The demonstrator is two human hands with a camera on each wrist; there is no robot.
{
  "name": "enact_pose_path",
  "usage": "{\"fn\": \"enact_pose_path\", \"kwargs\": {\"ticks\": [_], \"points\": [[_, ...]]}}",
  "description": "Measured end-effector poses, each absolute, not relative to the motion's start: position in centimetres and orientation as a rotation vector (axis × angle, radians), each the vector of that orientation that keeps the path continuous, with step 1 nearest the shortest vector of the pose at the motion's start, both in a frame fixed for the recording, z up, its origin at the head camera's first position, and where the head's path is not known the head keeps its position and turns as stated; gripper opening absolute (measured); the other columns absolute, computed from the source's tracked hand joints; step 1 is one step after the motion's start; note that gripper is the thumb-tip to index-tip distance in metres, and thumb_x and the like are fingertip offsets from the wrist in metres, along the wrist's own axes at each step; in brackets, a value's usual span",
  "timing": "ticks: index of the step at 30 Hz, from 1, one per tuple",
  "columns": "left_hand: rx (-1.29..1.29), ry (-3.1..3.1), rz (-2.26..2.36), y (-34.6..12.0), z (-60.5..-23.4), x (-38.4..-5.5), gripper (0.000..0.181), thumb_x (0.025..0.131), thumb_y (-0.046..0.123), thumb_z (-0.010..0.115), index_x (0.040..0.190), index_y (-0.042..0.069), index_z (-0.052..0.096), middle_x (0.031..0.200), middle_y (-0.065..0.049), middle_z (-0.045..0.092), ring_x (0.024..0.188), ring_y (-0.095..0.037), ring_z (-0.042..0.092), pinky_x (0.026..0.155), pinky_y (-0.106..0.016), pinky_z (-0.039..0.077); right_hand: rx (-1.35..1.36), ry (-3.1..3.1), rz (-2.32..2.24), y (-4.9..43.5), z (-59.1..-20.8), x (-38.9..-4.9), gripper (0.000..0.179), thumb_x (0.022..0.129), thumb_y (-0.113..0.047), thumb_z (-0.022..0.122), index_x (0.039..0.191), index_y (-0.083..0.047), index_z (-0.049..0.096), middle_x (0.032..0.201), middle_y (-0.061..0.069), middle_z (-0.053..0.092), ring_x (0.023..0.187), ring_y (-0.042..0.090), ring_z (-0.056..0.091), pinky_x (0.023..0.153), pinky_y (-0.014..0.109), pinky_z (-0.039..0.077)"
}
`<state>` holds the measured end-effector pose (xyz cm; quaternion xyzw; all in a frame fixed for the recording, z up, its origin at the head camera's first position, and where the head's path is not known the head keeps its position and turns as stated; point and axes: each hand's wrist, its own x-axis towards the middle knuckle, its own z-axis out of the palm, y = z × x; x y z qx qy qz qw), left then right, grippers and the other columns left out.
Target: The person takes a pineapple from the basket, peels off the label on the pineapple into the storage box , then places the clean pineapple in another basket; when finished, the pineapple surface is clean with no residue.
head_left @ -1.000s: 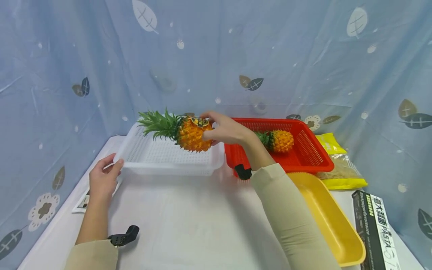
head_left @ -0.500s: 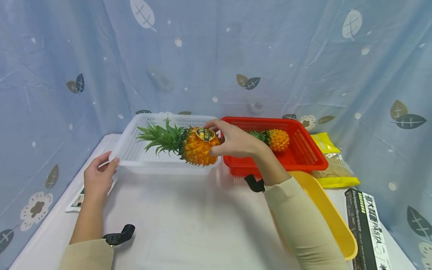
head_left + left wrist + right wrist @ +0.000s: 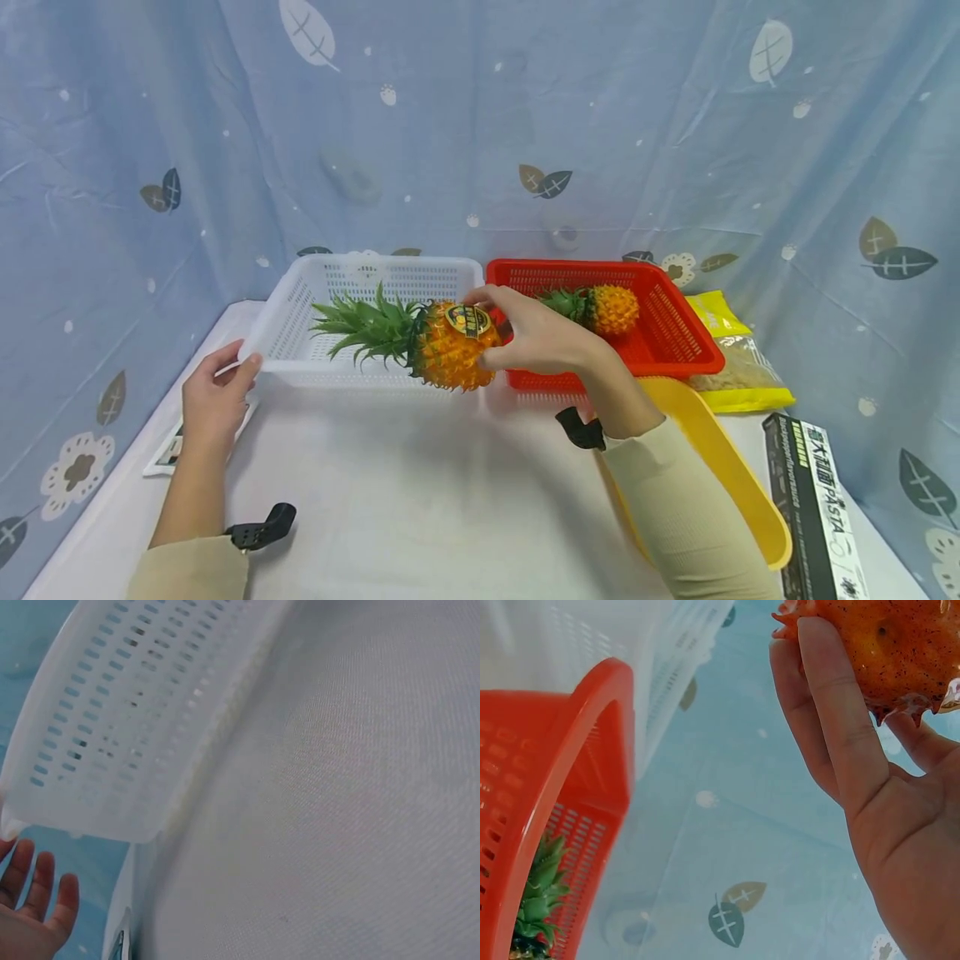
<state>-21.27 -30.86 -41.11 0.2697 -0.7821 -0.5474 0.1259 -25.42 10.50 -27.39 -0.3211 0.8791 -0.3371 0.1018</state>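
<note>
In the head view my right hand (image 3: 536,335) grips a pineapple (image 3: 453,346) by its base end, its green crown pointing left. The fruit, which bears a black and gold label, hangs over the front edge of the white basket (image 3: 300,365). The right wrist view shows fingers against the orange underside of that pineapple (image 3: 889,652). My left hand (image 3: 215,400) pinches the white basket's front left corner between thumb and fingers. Only part of the left hand (image 3: 34,911) shows in the left wrist view, below the basket's corner.
A red basket (image 3: 678,333) with a smaller pineapple (image 3: 615,310) stands right of the white one. Farther right are a yellow tray (image 3: 738,467), a yellow-ended bag (image 3: 738,367) and a pasta box (image 3: 813,500). A flat white packet (image 3: 167,454) lies beside the left forearm.
My right hand has brought the pineapple down and toward me, slightly to the right, from above the white basket to its front edge. The left hand keeps its hold on the basket's corner.
</note>
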Motion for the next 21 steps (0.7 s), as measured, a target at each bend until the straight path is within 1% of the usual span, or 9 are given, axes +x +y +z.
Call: {"fn": "enact_pose_path", "kwargs": {"ticks": [3, 7, 14, 18, 21], "points": [[0.787, -2.289, -1.589, -30.9, -41.1, -21.3, 0.065, 0.100, 0.055, 0.058, 0.158, 0.032, 0.041, 0.162, -0.005, 0.041, 0.121, -0.015, 0.057, 0.111, -0.043, 0.050, -0.960, 2.578, -1.002, 10.8, -27.6, -24.8, 0.071, 0.079, -0.024, 0.068, 0.146, -0.022, 0.046, 0.137, -0.003, 0.053, 0.113, 0.018, 0.060, 0.098, 0.043, 0.056], [0.795, -2.303, -1.572, -31.0, -41.1, -21.3, 0.066, 0.100, 0.056, 0.058, 0.159, 0.032, 0.041, 0.162, -0.006, 0.041, 0.120, -0.015, 0.057, 0.109, -0.039, 0.052, -0.991, 2.564, -0.997, 11.3, -27.9, -24.1, 0.070, 0.079, -0.023, 0.068, 0.145, -0.019, 0.047, 0.135, -0.002, 0.054, 0.116, 0.019, 0.059, 0.097, 0.039, 0.057], [0.794, -2.302, -1.586, -31.2, -41.1, -21.3, 0.067, 0.099, 0.057, 0.059, 0.159, 0.032, 0.040, 0.163, -0.007, 0.039, 0.116, -0.011, 0.057, 0.113, -0.042, 0.048, -1.031, 2.578, -0.961, 12.3, -28.5, -23.3, 0.067, 0.077, -0.026, 0.069, 0.141, -0.018, 0.051, 0.132, -0.002, 0.056, 0.115, 0.016, 0.058, 0.095, 0.036, 0.056], [0.793, -2.318, -1.577, -31.3, -41.0, -21.3, 0.067, 0.100, 0.056, 0.059, 0.159, 0.032, 0.040, 0.163, -0.008, 0.039, 0.115, -0.009, 0.057, 0.113, -0.040, 0.049, -1.002, 2.569, -0.941, 12.8, -29.0, -22.7, 0.067, 0.077, -0.025, 0.070, 0.140, -0.017, 0.050, 0.130, -0.002, 0.056, 0.113, 0.015, 0.059, 0.095, 0.035, 0.056], [0.796, -2.322, -1.565, -31.3, -41.0, -21.3, 0.067, 0.100, 0.055, 0.059, 0.159, 0.032, 0.040, 0.163, -0.007, 0.039, 0.117, -0.012, 0.057, 0.112, -0.040, 0.050, -0.946, 2.567, -0.926, 13.1, -29.2, -22.4, 0.067, 0.078, -0.023, 0.071, 0.141, -0.019, 0.048, 0.129, -0.004, 0.055, 0.113, 0.014, 0.058, 0.094, 0.034, 0.056]]}}
